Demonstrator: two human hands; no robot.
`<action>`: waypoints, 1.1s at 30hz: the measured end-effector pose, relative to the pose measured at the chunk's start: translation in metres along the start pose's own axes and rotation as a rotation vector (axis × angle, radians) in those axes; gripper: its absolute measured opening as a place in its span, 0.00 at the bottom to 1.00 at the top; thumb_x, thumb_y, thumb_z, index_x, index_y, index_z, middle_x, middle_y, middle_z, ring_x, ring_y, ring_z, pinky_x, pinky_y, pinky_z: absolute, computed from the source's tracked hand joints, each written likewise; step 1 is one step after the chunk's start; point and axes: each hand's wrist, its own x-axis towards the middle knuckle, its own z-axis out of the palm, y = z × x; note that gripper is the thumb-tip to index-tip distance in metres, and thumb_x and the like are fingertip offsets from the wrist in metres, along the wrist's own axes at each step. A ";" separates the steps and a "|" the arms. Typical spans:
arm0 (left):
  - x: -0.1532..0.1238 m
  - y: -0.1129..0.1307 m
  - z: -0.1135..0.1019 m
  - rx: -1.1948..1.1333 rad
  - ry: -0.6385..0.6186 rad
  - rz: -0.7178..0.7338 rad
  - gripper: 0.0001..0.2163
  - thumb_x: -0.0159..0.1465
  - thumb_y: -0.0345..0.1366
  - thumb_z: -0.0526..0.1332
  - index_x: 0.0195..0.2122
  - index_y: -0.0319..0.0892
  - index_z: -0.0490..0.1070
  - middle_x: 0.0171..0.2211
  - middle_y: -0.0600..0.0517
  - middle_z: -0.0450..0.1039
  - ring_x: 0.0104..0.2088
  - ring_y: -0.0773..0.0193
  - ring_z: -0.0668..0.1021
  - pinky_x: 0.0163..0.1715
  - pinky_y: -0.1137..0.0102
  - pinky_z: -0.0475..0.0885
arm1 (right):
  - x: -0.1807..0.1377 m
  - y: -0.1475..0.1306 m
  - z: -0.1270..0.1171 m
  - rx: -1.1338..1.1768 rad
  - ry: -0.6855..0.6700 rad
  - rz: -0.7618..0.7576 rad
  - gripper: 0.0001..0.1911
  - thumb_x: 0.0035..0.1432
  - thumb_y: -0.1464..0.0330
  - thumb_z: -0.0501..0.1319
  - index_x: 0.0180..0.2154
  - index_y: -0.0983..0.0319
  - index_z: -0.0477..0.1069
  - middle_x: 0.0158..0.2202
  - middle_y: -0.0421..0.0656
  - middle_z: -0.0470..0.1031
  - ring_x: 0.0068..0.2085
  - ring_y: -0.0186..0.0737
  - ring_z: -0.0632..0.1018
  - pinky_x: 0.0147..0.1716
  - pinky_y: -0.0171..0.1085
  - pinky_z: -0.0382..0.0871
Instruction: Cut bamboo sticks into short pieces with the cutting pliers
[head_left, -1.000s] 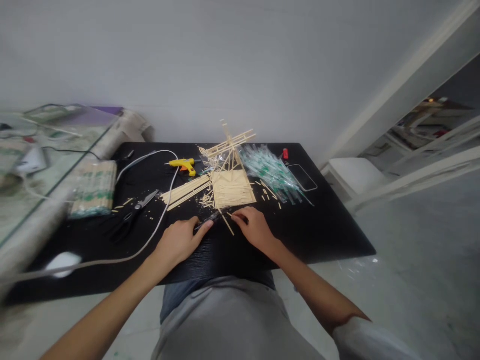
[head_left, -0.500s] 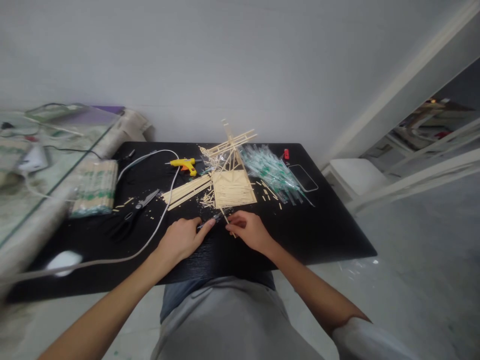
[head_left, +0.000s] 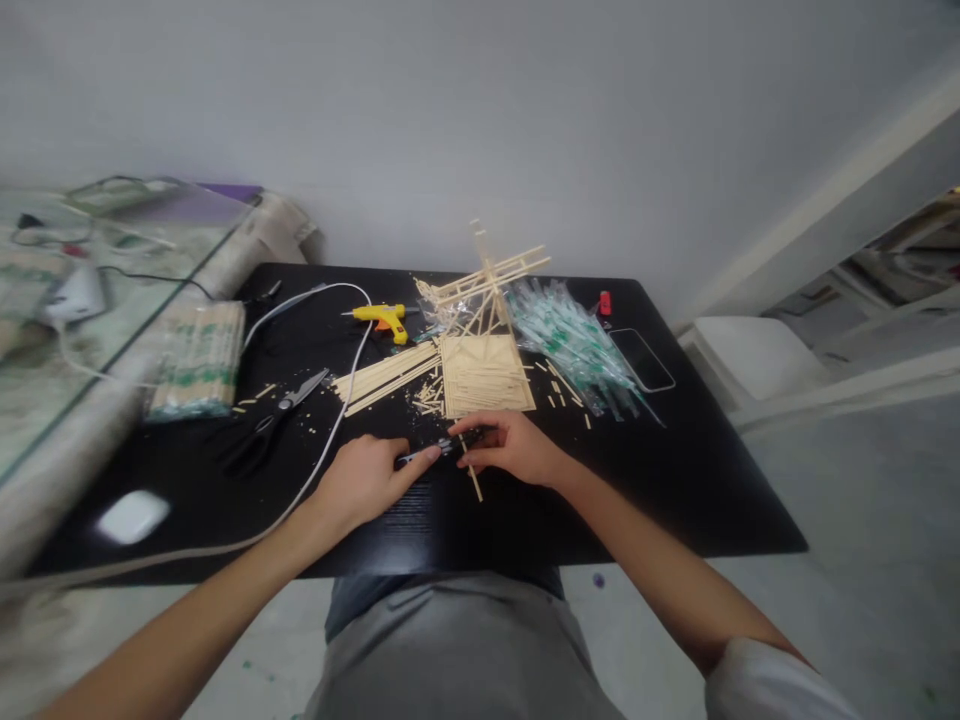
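Note:
My left hand [head_left: 367, 473] is closed at the left end of a small metal-and-dark tool [head_left: 444, 446], thumb stretched along it; its exact kind is too small to make out. My right hand [head_left: 517, 450] pinches a thin wooden stick [head_left: 474, 483], which slants down toward the table's front edge. The right fingers also meet the dark end of the tool. Just beyond the hands lies a flat square panel of pale sticks [head_left: 487, 375]. Behind it stands an open stick framework [head_left: 491, 280]. A bundle of loose sticks [head_left: 390, 375] lies left of the panel.
On the black table [head_left: 637, 500] are a yellow glue gun [head_left: 382, 320], black-handled scissors [head_left: 274, 425], and green-and-clear plastic wrappers [head_left: 574, 345]. A phone [head_left: 641, 360] lies at right. A white cable [head_left: 322, 450] loops across the left side, near packaged sticks [head_left: 199, 360].
The view has shifted slightly. My right hand has moved up to the tool's dark end, and the stick now extends lower below its fingers. My left hand keeps its place.

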 end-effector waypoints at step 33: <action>0.064 -0.023 -0.011 -1.163 0.110 0.047 0.29 0.65 0.63 0.55 0.27 0.39 0.71 0.16 0.58 0.59 0.17 0.71 0.61 0.18 0.73 0.56 | 0.042 -0.080 -0.022 -0.173 0.230 -0.148 0.19 0.46 0.56 0.78 0.28 0.61 0.74 0.25 0.38 0.77 0.27 0.34 0.78 0.32 0.36 0.78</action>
